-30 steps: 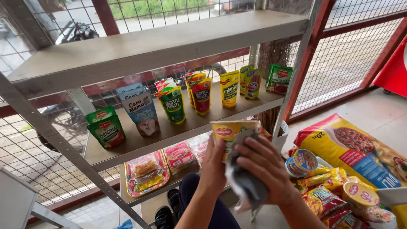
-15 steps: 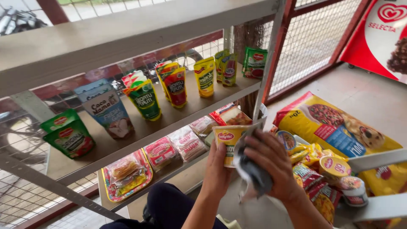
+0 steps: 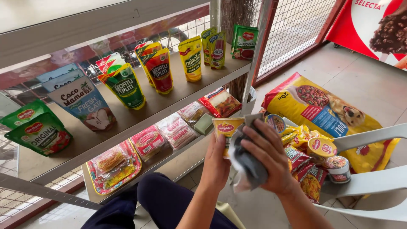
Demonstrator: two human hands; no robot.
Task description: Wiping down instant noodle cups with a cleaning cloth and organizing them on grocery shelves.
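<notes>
The left hand (image 3: 216, 163) gripped a small yellow noodle packet (image 3: 227, 129) by its lower edge, just in front of the grey metal shelf (image 3: 169, 106). The right hand (image 3: 269, 159) clutched a grey cloth (image 3: 248, 163) bunched against the packet's right side. The packet appeared light, thin-walled and crinkly, its contents likely brittle; an edge grip without squeezing seemed the safest hold.
</notes>
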